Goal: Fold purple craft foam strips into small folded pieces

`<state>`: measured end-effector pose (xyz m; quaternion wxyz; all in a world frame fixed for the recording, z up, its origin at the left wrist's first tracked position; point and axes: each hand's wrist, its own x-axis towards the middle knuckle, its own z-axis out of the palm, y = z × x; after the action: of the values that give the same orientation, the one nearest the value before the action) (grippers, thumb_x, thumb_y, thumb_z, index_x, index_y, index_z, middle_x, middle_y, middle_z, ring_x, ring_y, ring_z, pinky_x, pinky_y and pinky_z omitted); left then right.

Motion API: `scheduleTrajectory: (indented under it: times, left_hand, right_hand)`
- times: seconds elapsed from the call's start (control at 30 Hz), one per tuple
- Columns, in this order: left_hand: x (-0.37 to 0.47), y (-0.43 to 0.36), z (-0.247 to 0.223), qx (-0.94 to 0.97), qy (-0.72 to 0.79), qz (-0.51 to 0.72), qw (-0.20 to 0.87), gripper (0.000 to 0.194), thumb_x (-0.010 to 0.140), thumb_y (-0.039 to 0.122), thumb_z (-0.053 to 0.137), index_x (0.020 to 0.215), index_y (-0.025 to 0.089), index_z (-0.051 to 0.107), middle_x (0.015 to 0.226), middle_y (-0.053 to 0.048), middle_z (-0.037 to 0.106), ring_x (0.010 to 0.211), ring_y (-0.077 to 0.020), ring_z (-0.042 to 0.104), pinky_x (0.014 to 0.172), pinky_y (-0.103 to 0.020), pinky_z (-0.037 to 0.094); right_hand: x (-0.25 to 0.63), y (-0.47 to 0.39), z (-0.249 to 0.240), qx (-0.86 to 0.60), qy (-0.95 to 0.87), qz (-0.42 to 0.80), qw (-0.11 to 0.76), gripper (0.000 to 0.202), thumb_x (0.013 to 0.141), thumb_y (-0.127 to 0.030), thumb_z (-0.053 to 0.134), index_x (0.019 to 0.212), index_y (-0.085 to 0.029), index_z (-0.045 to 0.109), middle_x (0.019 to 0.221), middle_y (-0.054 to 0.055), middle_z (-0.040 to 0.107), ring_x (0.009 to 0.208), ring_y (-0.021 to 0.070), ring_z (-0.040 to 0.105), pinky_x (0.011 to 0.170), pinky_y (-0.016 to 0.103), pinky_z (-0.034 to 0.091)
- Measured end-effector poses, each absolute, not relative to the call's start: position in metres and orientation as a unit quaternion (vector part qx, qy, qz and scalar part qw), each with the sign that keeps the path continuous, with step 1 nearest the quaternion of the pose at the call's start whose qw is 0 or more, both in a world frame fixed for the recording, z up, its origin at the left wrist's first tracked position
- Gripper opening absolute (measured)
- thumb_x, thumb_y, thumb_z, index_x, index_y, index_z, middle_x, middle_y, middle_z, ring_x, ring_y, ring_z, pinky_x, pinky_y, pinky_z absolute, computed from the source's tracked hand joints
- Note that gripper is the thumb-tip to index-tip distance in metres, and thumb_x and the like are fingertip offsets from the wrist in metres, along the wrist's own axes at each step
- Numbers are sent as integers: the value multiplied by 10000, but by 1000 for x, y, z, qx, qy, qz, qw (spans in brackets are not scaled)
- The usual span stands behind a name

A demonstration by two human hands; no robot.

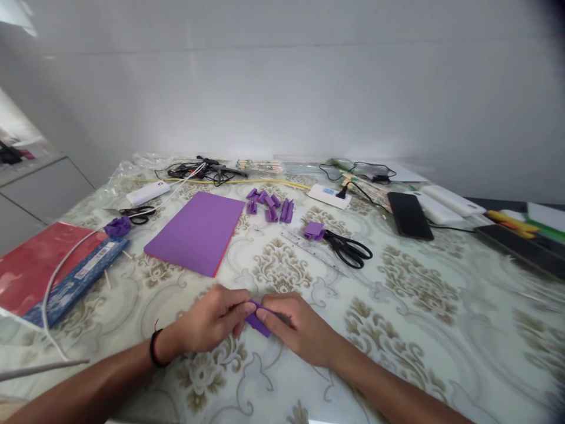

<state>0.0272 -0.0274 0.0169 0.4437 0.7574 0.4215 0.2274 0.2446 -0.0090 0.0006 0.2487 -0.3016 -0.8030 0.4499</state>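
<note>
A small piece of purple paper [259, 323] is pinched between both hands, low over the near middle of the table. My left hand [216, 318] closes thumb and finger on its left end. From the right, my right hand [293, 324] grips the other end, thumb on top. The fingers cover much of the paper, so its folds are partly hidden. Beyond the hands lie several folded purple paper pieces [271, 206] in a group. Left of them is a stack of purple paper sheets [198, 229] with a red edge showing underneath.
Black-handled scissors [351, 250] lie right of centre beside small purple squares [314, 229] and a clear ruler [309, 252]. Another pair of scissors [139, 213], crumpled purple paper [117, 227] and a red packet [48, 259] are left. A phone [409, 215] and power strip [330, 196] lie farther right.
</note>
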Motion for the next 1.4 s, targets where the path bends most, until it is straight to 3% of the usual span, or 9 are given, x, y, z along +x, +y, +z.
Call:
scheduleTrajectory:
  times: [0.37, 0.53, 0.63, 0.87, 1.03, 1.23, 1.4]
  left_hand:
    - [31, -28, 18, 775, 453, 228, 378, 440, 1050, 354, 450, 655, 173, 518, 561, 25, 564, 520, -103, 488, 543, -224, 361]
    - [32, -29, 15, 753, 493, 243, 363, 437, 1039, 359, 464, 652, 172, 542, 529, 34, 566, 486, -95, 471, 500, -216, 331]
    - [31, -30, 13, 727, 497, 260, 397, 476, 1043, 409, 463, 644, 169, 559, 535, 15, 616, 488, -98, 505, 516, -211, 366]
    - [30, -30, 14, 682, 452, 299, 491, 423, 1034, 409, 503, 693, 166, 563, 570, -15, 690, 519, -104, 550, 560, -212, 407]
    - [29, -26, 15, 656, 428, 273, 559, 283, 980, 373, 595, 805, 150, 613, 678, -24, 694, 588, -129, 622, 591, -225, 480]
    - [27, -26, 15, 682, 428, 240, 543, 297, 987, 372, 579, 807, 141, 631, 657, -23, 670, 580, -126, 586, 567, -219, 445]
    - [26, -27, 15, 694, 429, 225, 532, 402, 1018, 455, 516, 797, 140, 634, 648, -29, 673, 554, -121, 553, 533, -214, 406]
  right_hand:
    - [247, -9, 6, -299, -780, 486, 257, 520, 1047, -508, 420, 626, -208, 354, 603, -44, 349, 563, 121, 358, 557, 286, 275]
    - [246, -9, 6, -336, -739, 534, 235, 396, 962, -465, 582, 682, -186, 588, 617, -12, 553, 596, 138, 495, 554, 256, 348]
    - [247, -8, 8, -359, -711, 552, 249, 363, 941, -437, 609, 686, -180, 616, 635, 8, 619, 616, 150, 555, 589, 258, 399]
    - [255, -5, 15, -373, -697, 534, 301, 376, 939, -473, 604, 696, -191, 550, 635, 0, 579, 623, 149, 526, 594, 270, 378]
    - [254, -7, 17, -358, -734, 510, 270, 362, 941, -392, 601, 652, -195, 511, 571, -23, 541, 568, 131, 486, 568, 264, 350]
    - [252, -9, 9, -336, -755, 511, 238, 359, 985, -407, 539, 722, -174, 607, 602, -7, 586, 555, 126, 516, 515, 243, 332]
    - [253, -6, 5, -304, -772, 503, 243, 493, 1026, -441, 472, 636, -168, 601, 557, -8, 555, 521, 112, 480, 532, 243, 339]
